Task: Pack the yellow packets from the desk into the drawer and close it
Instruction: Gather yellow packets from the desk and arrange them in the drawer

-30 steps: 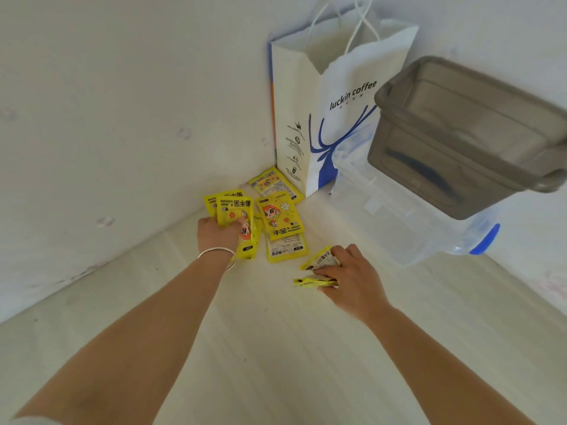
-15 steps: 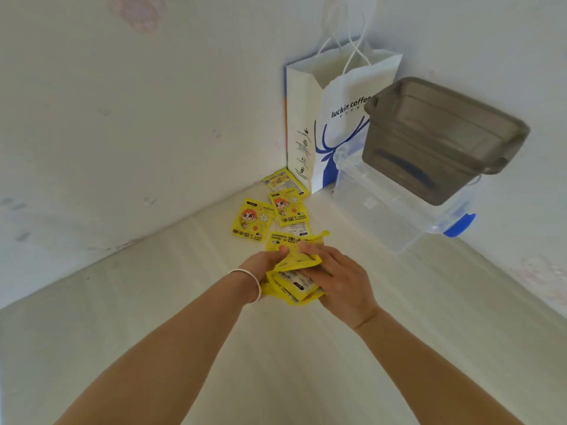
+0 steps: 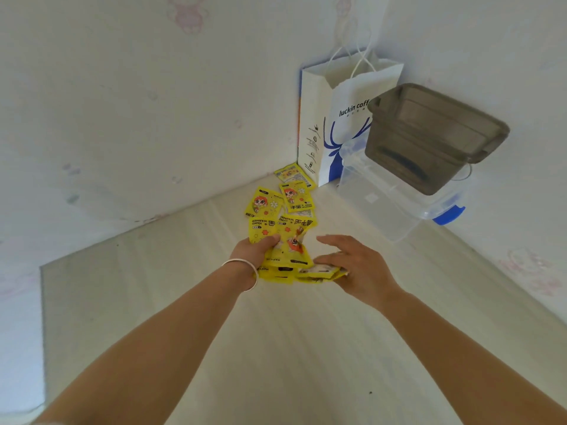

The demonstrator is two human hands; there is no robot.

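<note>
Now the left hand point(image 3: 256, 250) is gripping a fanned bunch of yellow packets point(image 3: 287, 250) above the desk point(image 3: 276, 348), and its fingers are hiding behind them. The right hand point(image 3: 357, 265) is touching the bunch's lower edge with relaxed, spread fingers. Three more packets point(image 3: 296, 196) are lying near the paper bag point(image 3: 337, 118). No drawer is showing.

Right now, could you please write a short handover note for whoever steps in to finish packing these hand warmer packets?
Left hand grips a fanned bunch of yellow packets. Right hand is open, fingers steadying the bunch's lower edge.
Three loose packets lie on the desk near the Luckin Coffee bag.
Done: most packets gathered.
Left: collect those three, put all in the drawer, close it. No drawer in view.
</note>
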